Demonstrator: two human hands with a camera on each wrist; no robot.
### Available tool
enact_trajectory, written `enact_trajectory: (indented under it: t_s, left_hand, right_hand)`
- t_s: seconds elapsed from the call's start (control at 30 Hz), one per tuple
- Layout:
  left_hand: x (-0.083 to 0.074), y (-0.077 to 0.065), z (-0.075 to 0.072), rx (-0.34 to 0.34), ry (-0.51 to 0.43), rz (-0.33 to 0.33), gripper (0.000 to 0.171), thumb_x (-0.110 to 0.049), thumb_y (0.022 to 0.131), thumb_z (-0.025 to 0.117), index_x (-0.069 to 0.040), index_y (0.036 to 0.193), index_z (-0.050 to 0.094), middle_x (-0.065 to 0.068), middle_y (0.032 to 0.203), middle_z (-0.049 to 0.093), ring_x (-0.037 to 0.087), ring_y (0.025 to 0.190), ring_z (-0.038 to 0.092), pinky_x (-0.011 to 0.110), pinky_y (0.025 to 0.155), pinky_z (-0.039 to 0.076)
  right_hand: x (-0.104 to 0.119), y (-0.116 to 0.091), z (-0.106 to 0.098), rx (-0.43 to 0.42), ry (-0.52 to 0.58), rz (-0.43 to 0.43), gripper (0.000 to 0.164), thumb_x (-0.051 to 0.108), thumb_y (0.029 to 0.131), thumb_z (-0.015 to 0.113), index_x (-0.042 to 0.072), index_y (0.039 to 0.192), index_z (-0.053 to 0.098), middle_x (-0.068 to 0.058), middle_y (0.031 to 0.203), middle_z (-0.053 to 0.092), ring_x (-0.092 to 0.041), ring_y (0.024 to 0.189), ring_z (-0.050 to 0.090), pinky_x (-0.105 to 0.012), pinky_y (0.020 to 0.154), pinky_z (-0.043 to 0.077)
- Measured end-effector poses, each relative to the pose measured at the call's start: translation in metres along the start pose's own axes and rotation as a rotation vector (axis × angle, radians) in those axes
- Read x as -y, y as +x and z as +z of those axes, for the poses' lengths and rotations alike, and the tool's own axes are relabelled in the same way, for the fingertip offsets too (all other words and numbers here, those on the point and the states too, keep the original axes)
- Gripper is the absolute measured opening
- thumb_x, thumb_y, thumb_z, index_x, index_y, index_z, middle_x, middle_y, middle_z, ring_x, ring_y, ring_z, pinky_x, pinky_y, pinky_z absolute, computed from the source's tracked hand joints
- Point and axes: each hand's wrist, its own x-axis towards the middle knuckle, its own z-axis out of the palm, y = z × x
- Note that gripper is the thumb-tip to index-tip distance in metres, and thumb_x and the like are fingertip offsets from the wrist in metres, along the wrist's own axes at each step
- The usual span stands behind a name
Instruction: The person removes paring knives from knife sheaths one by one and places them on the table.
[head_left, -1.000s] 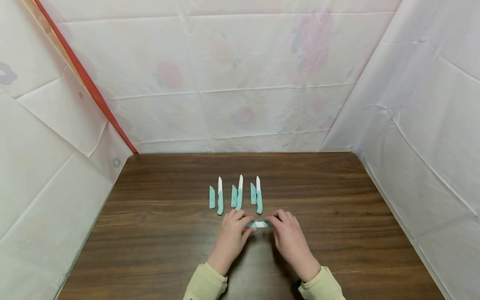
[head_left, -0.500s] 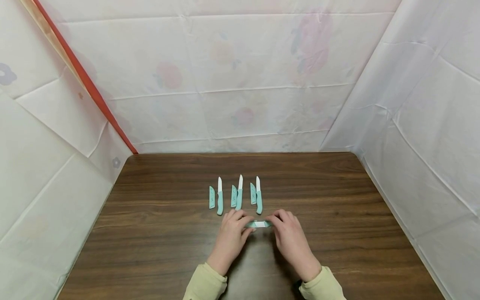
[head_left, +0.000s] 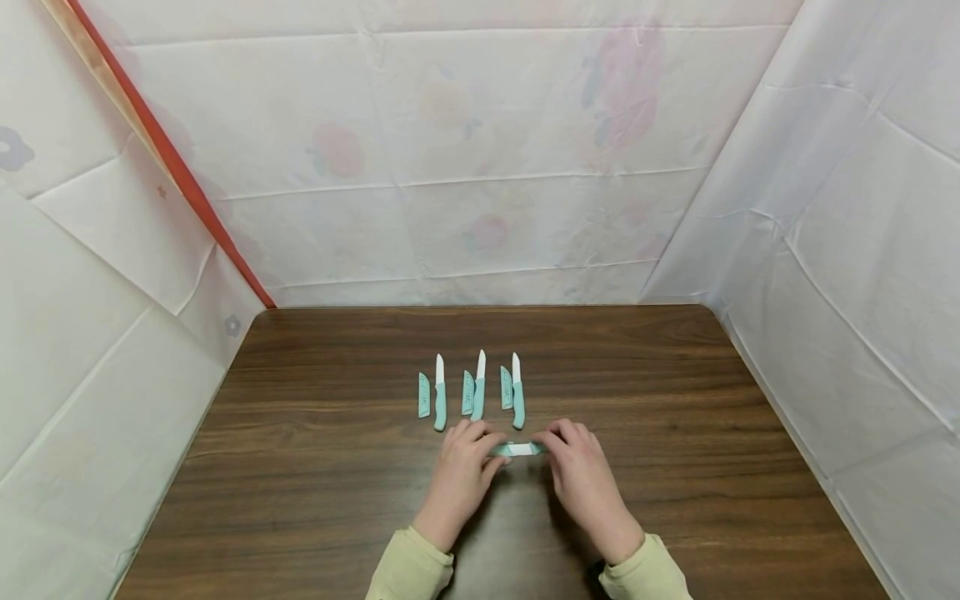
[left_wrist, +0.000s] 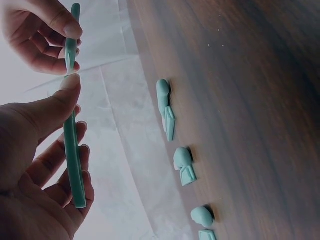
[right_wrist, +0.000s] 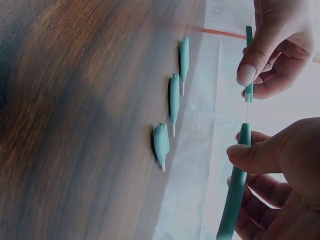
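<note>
Over the table my left hand (head_left: pixel 463 467) pinches a teal knife sheath (left_wrist: pixel 74 160) between thumb and fingers. My right hand (head_left: pixel 581 471) grips the teal handle (right_wrist: pixel 235 192) of a paring knife. A short stretch of white blade (head_left: pixel 521 449) shows between the sheath and the handle. In the right wrist view the blade, seen edge-on, lines up with the sheath's mouth. The blade's tip is hidden. Fingers cover much of both parts in the head view.
Beyond the hands lie three more paring knives with white blades, left (head_left: pixel 440 396), middle (head_left: pixel 480 387) and right (head_left: pixel 518 396). A teal sheath (head_left: pixel 424 394) lies left of each one. White patterned sheets (head_left: pixel 487 167) surround the brown wooden table (head_left: pixel 300 467).
Both hands keep their grips on the sheath and knife. They have drawn very slightly apart, so a little more white blade shows between them. The knives on the table have not moved.
</note>
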Motion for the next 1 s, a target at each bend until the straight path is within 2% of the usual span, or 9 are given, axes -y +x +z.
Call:
enact_trajectory:
  t_s: [0.7,1.0]
  left_hand:
    - [0.0012,0.0012,-0.0021,-0.008,-0.005,-0.007,0.026,-0.015,0.070,0.086,-0.011,0.092,0.074,-0.004,0.091,0.061,0.017,0.084,0.053,0.034,0.070,0.043]
    - [0.0040,0.0009,-0.0026,0.012,-0.005,-0.022,0.025,-0.016,0.071,0.085,-0.012,0.093,0.074,-0.005,0.091,0.061,0.016,0.085,0.053,0.034,0.070,0.044]
  right_hand:
    - [-0.0060,-0.0008,-0.0034,0.019,-0.008,0.008,0.031,-0.008,0.078,0.072,0.015,0.099,0.070,0.002,0.096,0.055,-0.020,0.084,0.052,-0.037,0.072,0.045]
    - [-0.0091,-0.0018,-0.0045,0.023,-0.003,0.014,0.032,-0.008,0.078,0.071,0.015,0.100,0.070,0.002,0.096,0.055,-0.020,0.084,0.052,-0.036,0.072,0.044]
